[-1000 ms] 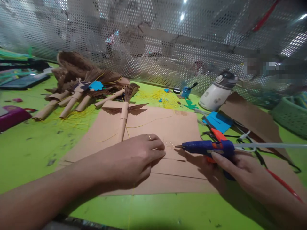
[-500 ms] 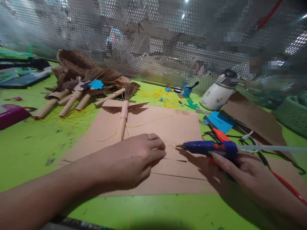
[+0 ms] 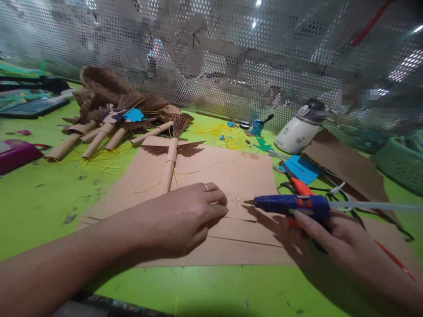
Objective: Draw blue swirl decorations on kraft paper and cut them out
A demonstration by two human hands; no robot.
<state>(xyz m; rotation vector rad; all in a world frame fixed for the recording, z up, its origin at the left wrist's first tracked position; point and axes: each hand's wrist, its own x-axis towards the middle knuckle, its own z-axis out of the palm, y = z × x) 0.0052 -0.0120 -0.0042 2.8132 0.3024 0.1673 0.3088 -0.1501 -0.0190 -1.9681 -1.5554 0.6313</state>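
Our right hand (image 3: 343, 240) grips the glue gun (image 3: 291, 204), nozzle (image 3: 250, 202) toward nine o'clock, above brown paper (image 3: 211, 165). Left hand (image 3: 188, 215) on paper, fingers (image 3: 216, 199) bent, narrow; whether pinching, we cannot tell. Pleated figure (image 3: 171, 154) at its eleven o'clock.

Left forearm (image 3: 86, 248) enters at lower left and angles inward; left hand (image 3: 193, 213) lies back up, fingers bent and close together, fingertips directed right. Right forearm (image 3: 393, 281) enters at lower right; right hand (image 3: 340, 242) is closed in a grip, thumb extended toward the left hand, other fingers partly hidden. Hands apart.
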